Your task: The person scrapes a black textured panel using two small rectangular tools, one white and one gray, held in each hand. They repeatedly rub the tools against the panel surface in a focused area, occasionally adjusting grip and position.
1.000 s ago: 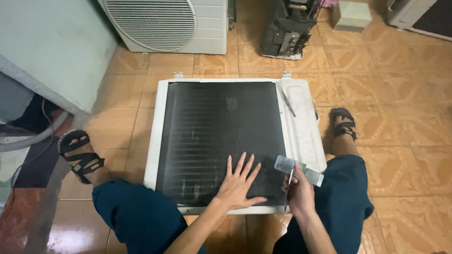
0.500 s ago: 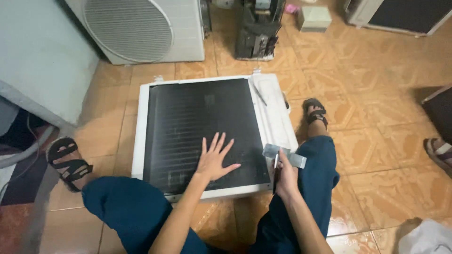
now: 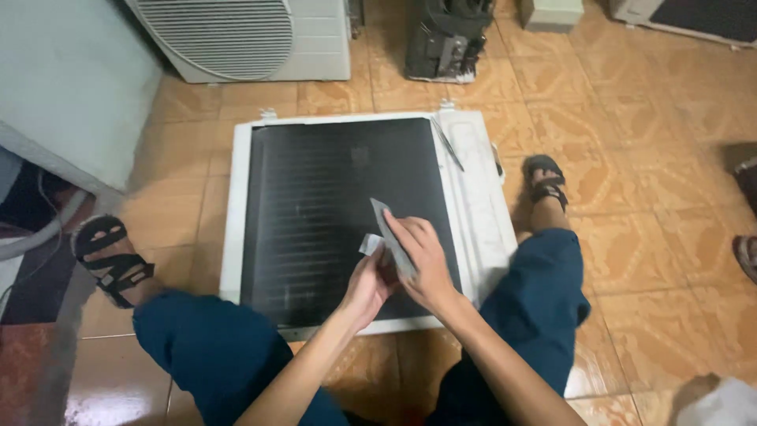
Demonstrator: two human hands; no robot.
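A white-framed unit with a black finned panel (image 3: 315, 189) lies flat on the tiled floor between my legs. Both hands meet over its near right part. My right hand (image 3: 422, 256) grips a flat grey strip (image 3: 388, 225) that sticks up and away from me. My left hand (image 3: 369, 280) pinches the strip's small pale end piece (image 3: 369, 243) from the left. A thin metal rod (image 3: 447, 143) lies on the white frame (image 3: 477, 189) at the panel's right side.
A white outdoor unit with a round fan grille (image 3: 236, 31) stands at the back left. A dark machine part (image 3: 445, 35) stands at the back centre. A pale wall panel (image 3: 63, 79) is on the left. Another person's sandalled foot (image 3: 745, 252) shows at the right edge.
My left hand has lifted off the black panel and joined my right hand on the grey strip. The strip has moved left, over the panel.
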